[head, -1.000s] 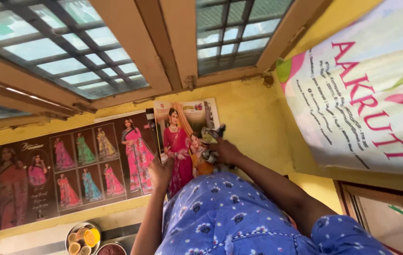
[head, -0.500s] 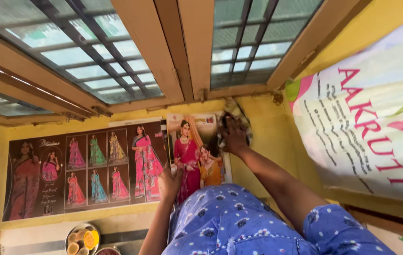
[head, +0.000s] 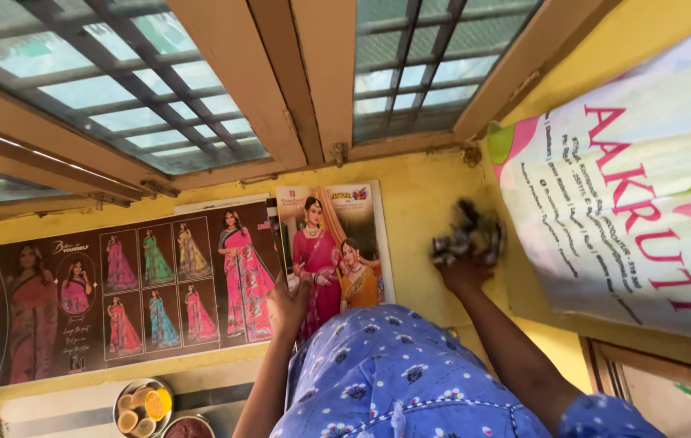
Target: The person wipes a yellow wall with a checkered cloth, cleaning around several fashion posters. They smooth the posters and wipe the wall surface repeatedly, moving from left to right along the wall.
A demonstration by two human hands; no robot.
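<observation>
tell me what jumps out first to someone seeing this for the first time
The right hand is raised against the yellow wall, clutching a dark crumpled cloth that looks blurred. The left hand presses on the bright clothing posters stuck below the barred window. A large pale banner with pink lettering fills the right side, and blue flowered fabric bulges at the bottom.

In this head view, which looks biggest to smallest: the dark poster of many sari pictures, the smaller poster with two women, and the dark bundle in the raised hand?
1. Dark poster.
2. Two-women poster.
3. Dark bundle in the right hand, blurred.
</observation>
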